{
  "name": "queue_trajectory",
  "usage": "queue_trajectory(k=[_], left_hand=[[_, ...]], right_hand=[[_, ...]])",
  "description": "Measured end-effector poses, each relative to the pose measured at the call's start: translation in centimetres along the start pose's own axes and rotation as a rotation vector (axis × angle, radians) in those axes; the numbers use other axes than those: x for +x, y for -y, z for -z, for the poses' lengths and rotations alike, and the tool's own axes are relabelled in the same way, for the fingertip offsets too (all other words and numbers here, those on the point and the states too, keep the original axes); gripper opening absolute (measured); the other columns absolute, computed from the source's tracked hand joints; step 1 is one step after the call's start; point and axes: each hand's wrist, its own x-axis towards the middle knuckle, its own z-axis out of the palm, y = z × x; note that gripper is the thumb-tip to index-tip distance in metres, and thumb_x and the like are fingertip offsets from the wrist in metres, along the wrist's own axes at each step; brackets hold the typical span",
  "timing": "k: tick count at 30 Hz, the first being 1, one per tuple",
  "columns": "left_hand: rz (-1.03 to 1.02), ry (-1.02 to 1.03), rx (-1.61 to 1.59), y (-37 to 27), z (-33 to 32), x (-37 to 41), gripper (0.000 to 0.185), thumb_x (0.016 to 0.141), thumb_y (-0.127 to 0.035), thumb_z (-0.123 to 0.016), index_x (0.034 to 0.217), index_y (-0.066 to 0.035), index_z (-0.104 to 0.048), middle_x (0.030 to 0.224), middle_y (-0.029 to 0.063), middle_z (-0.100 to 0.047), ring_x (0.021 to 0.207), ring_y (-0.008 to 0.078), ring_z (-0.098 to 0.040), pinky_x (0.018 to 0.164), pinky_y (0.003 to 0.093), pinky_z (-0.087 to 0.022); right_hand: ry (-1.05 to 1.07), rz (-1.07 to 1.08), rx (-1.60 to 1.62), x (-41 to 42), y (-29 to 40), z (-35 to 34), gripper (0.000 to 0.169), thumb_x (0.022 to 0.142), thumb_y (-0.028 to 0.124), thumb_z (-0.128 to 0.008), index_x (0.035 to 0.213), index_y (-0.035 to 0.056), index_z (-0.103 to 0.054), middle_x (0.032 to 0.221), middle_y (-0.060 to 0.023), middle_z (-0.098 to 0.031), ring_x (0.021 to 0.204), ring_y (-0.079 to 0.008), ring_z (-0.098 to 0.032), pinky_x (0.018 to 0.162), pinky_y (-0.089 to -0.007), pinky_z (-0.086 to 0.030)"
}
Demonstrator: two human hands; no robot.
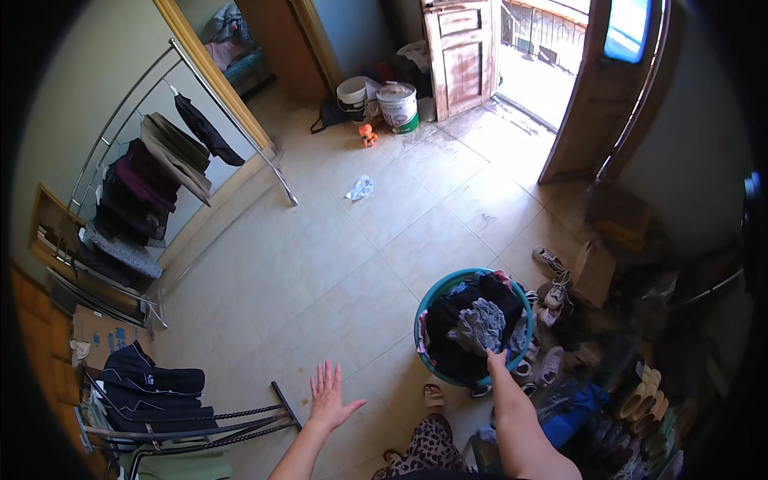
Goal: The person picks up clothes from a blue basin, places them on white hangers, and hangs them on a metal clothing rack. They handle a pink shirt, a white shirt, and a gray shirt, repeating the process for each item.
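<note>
My left hand [329,397] is spread flat in the air over the tiled floor, palm down, fingers apart and holding nothing. On the right, my right hand [496,359] reaches into a round teal plastic basin [422,353], its fingers closed on the lower edge of a crumpled grey garment [480,324]. Under that garment lies a heap of mostly black clothes [441,321], with some pink and blue cloth along the rim. The basin stands on the floor just ahead of my sandalled foot [433,396]. My fingertips are partly hidden by the cloth.
Several shoes [549,366] and a cardboard box [593,275] crowd the basin's right side. A metal clothes rack [228,114] and a dark metal rack [240,426] stand at left. Buckets [397,108], an orange toy [367,135] and a plastic bag [360,188] are near the open door [462,60].
</note>
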Motion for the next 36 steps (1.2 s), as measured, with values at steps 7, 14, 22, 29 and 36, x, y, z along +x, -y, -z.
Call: queue_trajectory(k=[7, 14, 22, 29, 36], left_hand=[[-0.03, 0.083, -0.035, -0.4, -0.9, 3.7, 0.098, 0.073, -0.055, -0.063, 0.141, -0.004, -0.014, 0.147, 0.0208, -0.001, 0.136, 0.0355, -0.004, 0.109, 0.0498, -0.007], [0.124, 0.37, -0.787, 1.0, -3.4, 5.0, 0.081, 0.078, -0.058, -0.055, 0.135, -0.005, -0.033, 0.133, 0.0167, -0.042, 0.118, 0.0354, -0.044, 0.098, 0.0471, -0.035], [0.089, 0.539, -2.263, 0.7, 3.1, 5.4, 0.064, 0.088, -0.053, -0.043, 0.131, -0.007, -0.037, 0.12, 0.012, -0.053, 0.106, 0.0238, -0.053, 0.09, 0.0405, -0.043], [-0.143, -0.252, -1.971, 7.5, 14.7, -6.9, 0.032, 0.081, 0.0, -0.06, 0.112, -0.003, -0.054, 0.101, 0.0041, -0.061, 0.092, 0.0114, -0.057, 0.082, 0.0245, -0.046], [0.028, -0.951, -1.589, 17.7, 16.7, -17.7, 0.026, 0.075, -0.003, -0.067, 0.097, -0.008, -0.055, 0.08, -0.0027, -0.058, 0.067, 0.0036, -0.052, 0.055, 0.0174, -0.04]], right_hand=[[-0.15, 0.097, 0.063, 1.5, -0.1, -1.9, 0.035, 0.069, 0.019, -0.076, 0.093, 0.0066, -0.054, 0.071, -0.0059, -0.057, 0.05, -0.0175, -0.051, 0.041, -0.0304, -0.04], [0.526, 0.538, 0.698, -22.2, 17.7, 8.5, 0.019, 0.078, 0.005, -0.067, 0.091, 0.0077, -0.054, 0.081, 0.0022, -0.051, 0.073, -0.0075, -0.049, 0.066, -0.0202, -0.042], [1.839, 0.895, 0.224, -43.5, 23.8, 17.1, 0.014, 0.077, 0.004, -0.069, 0.086, 0.0039, -0.057, 0.092, -0.0032, -0.052, 0.094, -0.014, -0.049, 0.086, -0.0277, -0.037], [1.753, 0.612, 0.079, -47.6, 21.6, 12.3, 0.014, 0.081, 0.0, -0.063, 0.093, 0.0023, -0.058, 0.09, -0.0023, -0.059, 0.086, -0.0109, -0.056, 0.078, -0.0232, -0.046], [1.219, 0.701, 0.549, -53.2, 25.1, 8.0, 0.011, 0.083, 0.006, -0.061, 0.094, 0.0039, -0.06, 0.081, -0.002, -0.061, 0.073, -0.009, -0.057, 0.067, -0.0218, -0.046]])
